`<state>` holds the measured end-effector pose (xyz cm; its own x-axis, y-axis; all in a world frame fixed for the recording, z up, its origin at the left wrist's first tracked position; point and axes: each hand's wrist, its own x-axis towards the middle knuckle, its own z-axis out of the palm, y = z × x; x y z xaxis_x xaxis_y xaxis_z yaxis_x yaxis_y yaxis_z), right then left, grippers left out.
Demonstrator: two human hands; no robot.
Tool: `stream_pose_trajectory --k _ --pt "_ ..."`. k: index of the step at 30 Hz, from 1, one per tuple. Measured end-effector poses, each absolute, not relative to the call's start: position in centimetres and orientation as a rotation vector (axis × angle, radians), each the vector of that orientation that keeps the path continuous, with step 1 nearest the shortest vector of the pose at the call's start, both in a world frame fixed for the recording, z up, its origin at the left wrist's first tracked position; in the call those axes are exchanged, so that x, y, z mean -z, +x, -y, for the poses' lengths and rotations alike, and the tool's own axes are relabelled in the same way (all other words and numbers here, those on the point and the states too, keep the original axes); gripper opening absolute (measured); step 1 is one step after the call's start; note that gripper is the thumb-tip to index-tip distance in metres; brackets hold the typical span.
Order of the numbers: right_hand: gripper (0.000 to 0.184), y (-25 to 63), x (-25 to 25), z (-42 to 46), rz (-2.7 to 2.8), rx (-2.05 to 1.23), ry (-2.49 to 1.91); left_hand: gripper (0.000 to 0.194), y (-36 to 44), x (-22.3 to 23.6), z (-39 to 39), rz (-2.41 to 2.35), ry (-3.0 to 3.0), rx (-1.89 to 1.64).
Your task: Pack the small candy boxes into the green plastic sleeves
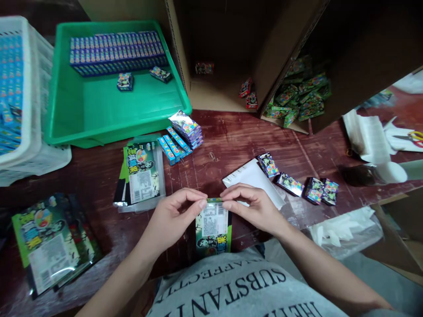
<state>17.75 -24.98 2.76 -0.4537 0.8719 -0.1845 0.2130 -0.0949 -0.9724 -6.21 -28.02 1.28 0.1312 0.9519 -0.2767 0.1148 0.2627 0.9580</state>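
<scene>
A printed candy pouch (214,224) with a white label lies at the table edge in front of my body, its print upside down to me. My left hand (173,215) pinches the left end of its top edge between thumb and fingers. At the right end of that same edge, my right hand (256,204) pinches in the same way. A narrow green strip shows between the fingertips; whether it is a fold of the pouch or a separate piece I cannot tell. Beside my right hand is a white sheet stack (256,178), partly covered by that hand.
Left lie more pouches (143,171) and a pouch pile (49,242). Behind stand a green bin (119,105) with small boxes, a white basket (39,88) and cardboard boxes (221,97). Small purple boxes (187,127), blue boxes (173,147), dark boxes (289,182) and scissors (414,137) are around.
</scene>
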Motion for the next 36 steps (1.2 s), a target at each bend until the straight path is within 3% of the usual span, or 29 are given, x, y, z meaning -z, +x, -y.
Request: stream_pose_trajectory --k 7,12,15,20,22,28,31,36 --pt "0.024 18.5 -2.4 23.0 1.256 -1.977 -1.409 0.019 -4.9 -2.3 26.1 -1.319 1.135 -0.726" --pt "0.017 21.4 -3.0 22.1 1.511 -2.038 -1.199 0.013 -4.4 -1.8 25.9 -1.179 1.19 -0.729" --pt "0.016 23.4 -3.5 20.4 1.901 -1.904 -1.0 0.009 -3.2 -1.5 25.5 -1.144 1.305 -0.731" --pt "0.022 25.0 -1.8 14.0 2.456 -1.069 -1.061 0.008 0.7 0.0 23.6 -1.067 1.557 -0.618" --pt "0.028 24.9 -0.8 11.8 2.666 -0.908 -1.046 0.007 2.3 0.7 23.2 -1.086 1.637 -0.531" --pt "0.023 24.5 0.3 10.0 2.952 -0.902 -1.021 0.008 4.1 1.7 23.4 -1.179 1.775 -0.453" --pt "0.008 25.3 0.0 10.0 2.868 -1.014 -0.936 0.008 4.0 1.7 23.5 -1.189 1.781 -0.445" --pt "0.008 25.7 0.0 9.8 2.563 -1.234 -0.844 0.009 4.0 2.0 23.4 -1.183 1.788 -0.41"
